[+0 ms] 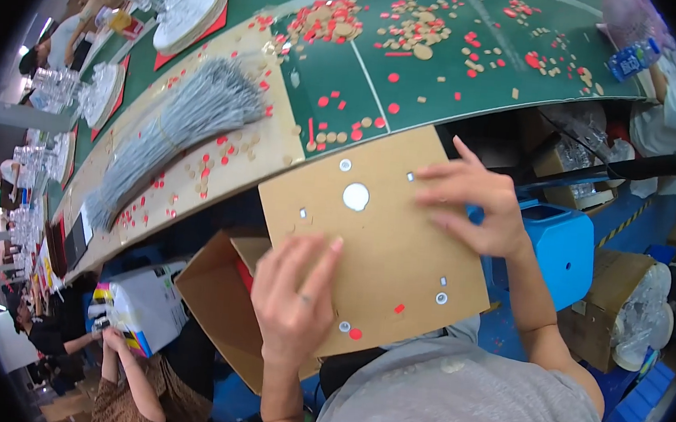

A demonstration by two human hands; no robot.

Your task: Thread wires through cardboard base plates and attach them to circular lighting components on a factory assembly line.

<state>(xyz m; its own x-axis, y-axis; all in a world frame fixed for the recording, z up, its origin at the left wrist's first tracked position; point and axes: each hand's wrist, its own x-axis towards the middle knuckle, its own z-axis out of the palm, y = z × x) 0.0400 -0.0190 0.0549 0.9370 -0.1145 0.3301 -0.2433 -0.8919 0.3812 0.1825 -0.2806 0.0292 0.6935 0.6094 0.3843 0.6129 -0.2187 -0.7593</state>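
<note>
Cardboard is what both hands are busy with: a flat brown cardboard panel (383,246) held over the person's lap, just off the near edge of the table (347,93). The left hand (293,299) lies flat on the panel's lower left corner, fingers spread and pressing down rather than curled round anything; the right hand (474,202) rests open on the upper right part, fingertips on the surface. Neither hand pinches a loose piece that I can see. Most of the panel's punched shapes look already pushed out: a large round hole (356,196) and several small holes show pale through it, while a few red dots (355,333) cling near the lower edge, so I'd judge the clearing mostly done with a little left. Under the panel an open cardboard box (219,313) sits by the knees. Out on the table lie scattered red and tan punched discs (333,24) and a bundle of grey wires (177,131); a blue bin (562,244) stands to the right.
</note>
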